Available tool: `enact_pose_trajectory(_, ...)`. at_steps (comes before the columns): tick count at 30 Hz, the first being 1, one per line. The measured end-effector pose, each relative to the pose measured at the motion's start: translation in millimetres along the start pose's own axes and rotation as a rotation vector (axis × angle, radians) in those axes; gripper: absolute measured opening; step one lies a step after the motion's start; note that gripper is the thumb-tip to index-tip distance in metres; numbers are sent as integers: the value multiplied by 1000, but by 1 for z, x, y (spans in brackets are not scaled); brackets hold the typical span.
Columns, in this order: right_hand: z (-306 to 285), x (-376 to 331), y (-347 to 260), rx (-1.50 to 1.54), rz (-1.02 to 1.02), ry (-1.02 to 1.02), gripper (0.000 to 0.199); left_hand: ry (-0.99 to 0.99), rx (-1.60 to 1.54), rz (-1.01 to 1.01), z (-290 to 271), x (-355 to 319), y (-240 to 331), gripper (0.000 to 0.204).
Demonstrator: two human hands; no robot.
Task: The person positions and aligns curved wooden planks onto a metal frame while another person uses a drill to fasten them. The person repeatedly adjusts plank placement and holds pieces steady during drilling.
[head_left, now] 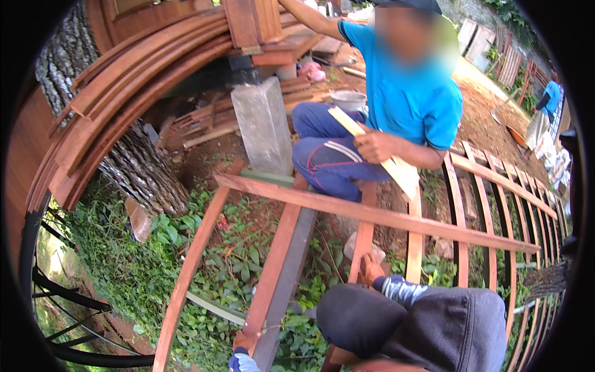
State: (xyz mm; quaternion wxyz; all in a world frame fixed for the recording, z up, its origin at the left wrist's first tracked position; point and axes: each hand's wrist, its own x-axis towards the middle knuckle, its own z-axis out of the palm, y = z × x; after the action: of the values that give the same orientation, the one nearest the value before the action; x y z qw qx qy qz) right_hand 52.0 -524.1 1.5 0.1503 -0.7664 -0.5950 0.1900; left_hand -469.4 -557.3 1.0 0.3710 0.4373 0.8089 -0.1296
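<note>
My left hand (246, 343) is closed at the left edge of a reddish wooden slat (273, 271), near its lower end. A dark grey beam (289, 273) runs along that slat's right side. Beside my knee, my right hand (372, 271) is closed on the edge of another reddish slat (363, 239); some of its fingers are hidden. Across the slats lies a long wooden crosspiece (372, 214). Facing me, a person in a blue shirt (406, 93) squats behind the crosspiece and holds a pale wooden board (372, 141) in one hand.
Stacked curved boards (142, 68) lean by a tree trunk (145, 167) at left. A concrete post (263, 124) stands behind the frame. Green plants (136, 273) grow under the slats. More slats (489, 217) stretch to the right. A second person (549, 102) is far right.
</note>
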Motion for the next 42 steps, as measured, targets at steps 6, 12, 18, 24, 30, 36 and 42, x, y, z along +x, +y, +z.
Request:
enact_pose_trajectory(6,5,-10,2,-53,137,-2,77,18,-9,41,2,3,-2,100)
enact_pose_trajectory(12,13,-19,16,82,227,-168,66,41,5,142,-2,-2,-2,103)
enact_pose_trajectory(18,40,-28,23,217,171,-144,50,78,-11,197,4,10,-13,103)
enact_pose_trajectory(24,52,-28,25,236,120,-98,49,31,3,177,9,27,-25,110)
enact_pose_trajectory(30,48,-30,18,279,169,-59,48,125,0,226,13,25,-29,103)
enact_pose_trajectory(36,34,-21,6,478,414,-130,90,80,-9,209,8,15,-24,113)
enact_pose_trajectory(42,49,-9,9,558,329,31,105,87,25,178,10,14,-24,116)
